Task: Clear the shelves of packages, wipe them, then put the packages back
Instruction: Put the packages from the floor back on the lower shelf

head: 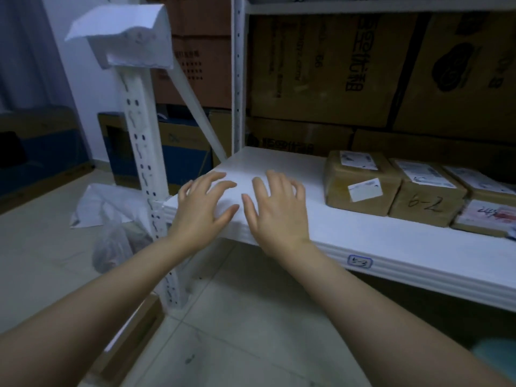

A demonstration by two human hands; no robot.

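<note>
A white shelf board (363, 236) runs from the centre to the right edge. Its left end is bare. My left hand (203, 203) and my right hand (279, 208) hover side by side over that left front corner, fingers spread and loosely bent, holding nothing. Whether they touch the board I cannot tell. Several brown taped packages with white labels sit on the shelf's right part: one nearest my hands (360, 181), one marked "6-2" (424, 194), and more (485, 210) running out of view at the right edge.
A white perforated upright (145, 174) stands at the shelf's left corner, with a paper-wrapped top (125, 34). White and clear plastic bags (111, 219) lie on the tiled floor to the left. Large cardboard cartons (335, 68) fill the space behind the shelf.
</note>
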